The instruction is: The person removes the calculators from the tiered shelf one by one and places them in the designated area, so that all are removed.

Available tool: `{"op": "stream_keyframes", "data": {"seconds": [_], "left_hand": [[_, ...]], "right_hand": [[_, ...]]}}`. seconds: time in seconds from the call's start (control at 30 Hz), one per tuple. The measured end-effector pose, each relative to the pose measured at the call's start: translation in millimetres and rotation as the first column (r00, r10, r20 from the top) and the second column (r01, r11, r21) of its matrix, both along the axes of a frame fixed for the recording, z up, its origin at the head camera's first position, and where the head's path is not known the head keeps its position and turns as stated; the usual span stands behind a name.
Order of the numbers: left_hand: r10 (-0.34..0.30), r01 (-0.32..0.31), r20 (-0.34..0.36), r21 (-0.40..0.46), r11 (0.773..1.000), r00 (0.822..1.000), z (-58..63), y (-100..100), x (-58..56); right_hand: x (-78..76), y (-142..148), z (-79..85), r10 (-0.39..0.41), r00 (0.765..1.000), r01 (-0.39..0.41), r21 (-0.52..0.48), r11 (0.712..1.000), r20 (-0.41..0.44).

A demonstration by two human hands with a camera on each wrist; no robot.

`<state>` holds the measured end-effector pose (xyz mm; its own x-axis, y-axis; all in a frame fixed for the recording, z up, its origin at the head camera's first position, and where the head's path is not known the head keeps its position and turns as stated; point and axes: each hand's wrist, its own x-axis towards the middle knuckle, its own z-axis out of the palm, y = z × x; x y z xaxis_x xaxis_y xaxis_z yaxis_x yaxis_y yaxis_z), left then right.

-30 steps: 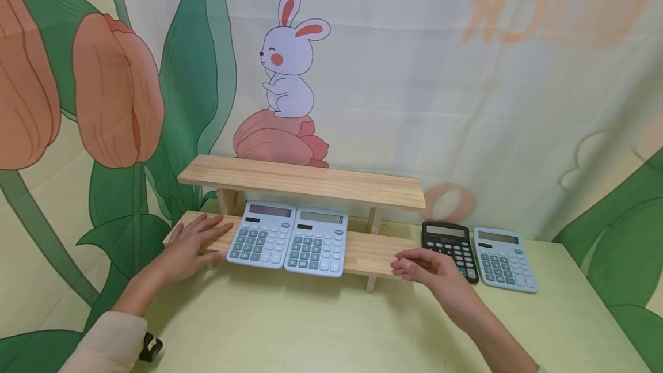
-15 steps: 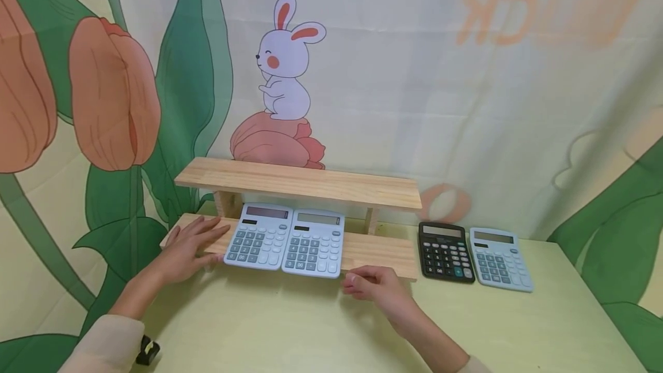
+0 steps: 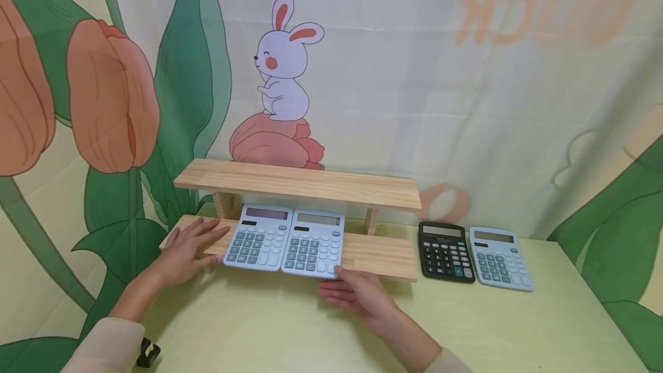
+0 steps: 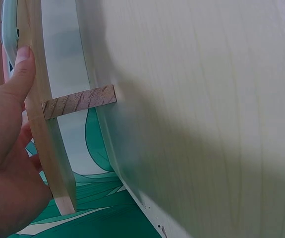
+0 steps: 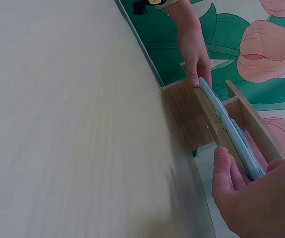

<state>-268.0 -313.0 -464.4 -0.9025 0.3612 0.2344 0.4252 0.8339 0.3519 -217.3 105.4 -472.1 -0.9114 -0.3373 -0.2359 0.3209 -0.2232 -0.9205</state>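
Two light-blue calculators stand side by side on the lower wooden shelf [image 3: 380, 252], leaning back: a left calculator [image 3: 259, 238] and a right calculator [image 3: 313, 243]. My left hand [image 3: 189, 249] rests on the shelf's left end with fingers spread, its thumb at the front edge beside the left calculator. In the left wrist view that thumb lies along the board [image 4: 35, 64]. My right hand [image 3: 362, 298] has its thumb at the lower right corner of the right calculator, while its extended fingers lie below the front edge. In the right wrist view the calculators [image 5: 231, 129] show edge-on between thumb and fingers.
The upper shelf [image 3: 300, 183] runs above and behind the calculators. On the table [image 3: 290, 332] to the right lie a black calculator [image 3: 445, 252] and another light-blue calculator [image 3: 500, 258]. A printed curtain [image 3: 388, 91] hangs behind.
My right hand has moved left from the shelf's right end to the right calculator's lower corner, its thumb now on that corner. The left hand stays in place.
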Motion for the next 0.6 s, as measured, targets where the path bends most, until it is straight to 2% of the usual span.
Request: {"op": "stream_keyframes", "data": {"seconds": [0.13,0.3,0.6], "left_hand": [[0.002,-0.002,0.004,-0.003,1.0,1.0,-0.3,1,0.3],[-0.002,0.002,-0.002,-0.013,1.0,1.0,-3.1,1,-0.6],[-0.001,0.001,-0.001,-0.009,1.0,1.0,-0.1,1,2.1]], "right_hand": [[-1.2,-2,-4.8,-0.027,0.999,0.028,-0.029,0.999,0.029],[3.8,2,-7.7,-0.026,1.0,0.026,-0.002,1.0,0.005],[22.0,17,-7.4,0.037,0.999,-0.034,0.082,0.996,-0.039]]}}
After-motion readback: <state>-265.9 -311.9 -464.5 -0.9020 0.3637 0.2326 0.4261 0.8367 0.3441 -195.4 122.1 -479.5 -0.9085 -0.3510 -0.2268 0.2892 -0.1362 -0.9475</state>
